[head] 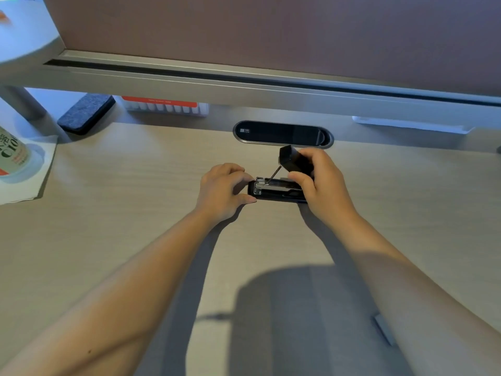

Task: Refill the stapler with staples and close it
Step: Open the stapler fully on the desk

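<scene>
Black plastic stapler (273,191) on pale wood-grain desk (135,213), lying crosswise near the middle, just in front of an oval dark cable grommet (283,133). Hinged open: black lid (294,158) tilted up and back, thin metal pusher rod (274,173) slanting from lid down to the front of the shiny metal staple channel (271,185). Whether staples sit in the channel: cannot tell.

Left hand (221,191) at the stapler's left end, thumb and fingers curled and pinched onto the base there, thumb tip touching the near edge. Right hand (322,183) closed around the raised lid, fingers wrapped over its back, thumb pressing at the hinge end over the base. Both forearms bare, reaching in from the lower edge.

Farther back, under a grey metal rail (244,82) below a brown partition panel (271,31): dark grey felt eraser (86,111) at left, beside it a white box with a red strip (162,105), and a white tray-like piece (412,124) at right. Far left: a green-lettered can or bottle (12,156) standing on white paper (27,183). Rounded grey shadow across the near desk, between the arms.
</scene>
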Demonstrator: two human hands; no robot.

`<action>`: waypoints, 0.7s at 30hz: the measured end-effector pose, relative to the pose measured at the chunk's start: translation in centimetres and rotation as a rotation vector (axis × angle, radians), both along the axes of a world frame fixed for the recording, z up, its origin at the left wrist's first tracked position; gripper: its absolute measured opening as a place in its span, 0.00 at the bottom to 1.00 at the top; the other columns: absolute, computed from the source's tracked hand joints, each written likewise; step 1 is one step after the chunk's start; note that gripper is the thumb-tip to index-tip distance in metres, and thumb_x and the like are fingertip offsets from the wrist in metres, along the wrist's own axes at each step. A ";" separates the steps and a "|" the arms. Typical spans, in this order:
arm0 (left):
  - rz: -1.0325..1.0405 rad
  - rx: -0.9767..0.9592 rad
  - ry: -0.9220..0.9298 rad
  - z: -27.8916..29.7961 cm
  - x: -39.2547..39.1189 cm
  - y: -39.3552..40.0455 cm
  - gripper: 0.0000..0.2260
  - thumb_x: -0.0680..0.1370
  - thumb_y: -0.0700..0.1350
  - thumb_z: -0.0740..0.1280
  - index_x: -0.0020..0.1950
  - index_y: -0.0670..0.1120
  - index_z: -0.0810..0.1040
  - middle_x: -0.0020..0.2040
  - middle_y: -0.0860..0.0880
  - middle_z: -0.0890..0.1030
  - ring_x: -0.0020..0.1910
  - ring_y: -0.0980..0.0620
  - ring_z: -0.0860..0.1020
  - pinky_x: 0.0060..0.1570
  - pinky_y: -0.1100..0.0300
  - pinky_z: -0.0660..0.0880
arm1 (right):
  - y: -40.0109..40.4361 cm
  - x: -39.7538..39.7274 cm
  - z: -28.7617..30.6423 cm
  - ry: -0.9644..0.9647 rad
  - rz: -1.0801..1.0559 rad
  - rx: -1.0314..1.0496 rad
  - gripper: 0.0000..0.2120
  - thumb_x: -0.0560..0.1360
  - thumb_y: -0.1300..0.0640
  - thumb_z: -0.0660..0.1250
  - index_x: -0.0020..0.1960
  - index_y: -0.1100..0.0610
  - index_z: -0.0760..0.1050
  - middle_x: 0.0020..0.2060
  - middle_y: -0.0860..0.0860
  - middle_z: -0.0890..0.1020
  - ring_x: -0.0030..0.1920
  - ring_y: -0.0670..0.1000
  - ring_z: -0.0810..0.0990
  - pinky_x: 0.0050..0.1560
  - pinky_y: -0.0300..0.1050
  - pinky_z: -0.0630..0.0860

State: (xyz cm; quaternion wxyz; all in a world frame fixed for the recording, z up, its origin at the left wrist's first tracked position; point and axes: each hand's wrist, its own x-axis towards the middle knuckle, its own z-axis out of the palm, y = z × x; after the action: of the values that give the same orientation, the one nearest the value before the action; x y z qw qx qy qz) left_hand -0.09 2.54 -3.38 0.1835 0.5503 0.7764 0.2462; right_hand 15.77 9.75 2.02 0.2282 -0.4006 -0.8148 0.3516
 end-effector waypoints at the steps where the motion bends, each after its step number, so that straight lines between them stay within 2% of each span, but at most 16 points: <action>1: -0.001 -0.002 0.002 0.1 0.0 0.0 0.17 0.69 0.48 0.70 0.56 0.48 0.77 0.61 0.46 0.75 0.63 0.46 0.67 0.62 0.53 0.61 | 0.0 0.3 0.2 0.003 0.000 -0.005 0.15 0.74 0.61 0.61 0.60 0.58 0.65 0.55 0.53 0.73 0.52 0.51 0.71 0.46 0.31 0.65; 3: -0.006 -0.007 0.008 0.3 0.1 -0.1 0.16 0.69 0.48 0.69 0.56 0.47 0.77 0.61 0.46 0.75 0.63 0.46 0.67 0.61 0.54 0.61 | 0.0 0.8 0.6 -0.013 0.018 0.011 0.20 0.75 0.61 0.60 0.65 0.55 0.59 0.62 0.57 0.72 0.57 0.55 0.73 0.53 0.42 0.70; 5: -0.014 -0.014 0.019 0.5 0.1 -0.1 0.16 0.69 0.48 0.69 0.56 0.47 0.77 0.61 0.45 0.75 0.63 0.46 0.67 0.61 0.54 0.61 | -0.1 1.4 1.2 -0.041 0.040 0.039 0.26 0.75 0.61 0.60 0.68 0.52 0.54 0.66 0.59 0.69 0.62 0.59 0.72 0.61 0.53 0.71; 9: -0.020 -0.029 0.041 0.6 0.3 -0.1 0.17 0.70 0.48 0.68 0.57 0.46 0.76 0.61 0.45 0.75 0.62 0.45 0.68 0.61 0.53 0.63 | 0.6 2.9 2.0 -0.075 0.080 0.136 0.28 0.75 0.60 0.61 0.69 0.50 0.52 0.66 0.59 0.69 0.61 0.59 0.72 0.60 0.56 0.72; 11: -0.018 -0.039 0.043 0.7 0.4 -0.1 0.16 0.70 0.47 0.68 0.57 0.46 0.76 0.61 0.45 0.75 0.62 0.45 0.68 0.61 0.53 0.63 | 0.9 3.9 2.1 -0.080 0.069 0.146 0.26 0.74 0.60 0.61 0.68 0.52 0.55 0.64 0.59 0.70 0.60 0.58 0.72 0.59 0.55 0.73; 15: -0.022 -0.057 0.056 0.9 0.7 -0.1 0.16 0.71 0.46 0.68 0.57 0.45 0.75 0.61 0.44 0.75 0.62 0.45 0.68 0.61 0.52 0.63 | 1.5 5.5 2.5 -0.039 -0.039 0.122 0.22 0.73 0.62 0.63 0.64 0.58 0.60 0.60 0.60 0.71 0.54 0.51 0.70 0.53 0.41 0.70; 17: -0.017 -0.058 0.056 0.9 0.9 -0.2 0.16 0.71 0.46 0.68 0.57 0.45 0.75 0.61 0.44 0.75 0.62 0.44 0.68 0.61 0.52 0.64 | 2.1 6.4 2.5 -0.027 -0.114 0.121 0.21 0.72 0.63 0.65 0.62 0.61 0.62 0.60 0.61 0.70 0.53 0.48 0.67 0.52 0.38 0.68; 21: 0.010 -0.062 0.059 0.9 1.1 -0.2 0.15 0.71 0.45 0.68 0.57 0.45 0.75 0.60 0.44 0.75 0.61 0.44 0.69 0.60 0.51 0.65 | 3.1 8.7 0.8 -0.064 -0.280 0.063 0.20 0.71 0.63 0.65 0.61 0.62 0.64 0.60 0.61 0.69 0.54 0.52 0.69 0.47 0.32 0.64</action>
State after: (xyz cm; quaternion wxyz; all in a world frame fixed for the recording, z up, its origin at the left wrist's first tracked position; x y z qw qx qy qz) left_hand 1.05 2.36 -2.52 0.1763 0.5475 0.7915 0.2066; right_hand 24.52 12.82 2.83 0.2613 -0.5141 -0.7684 0.2776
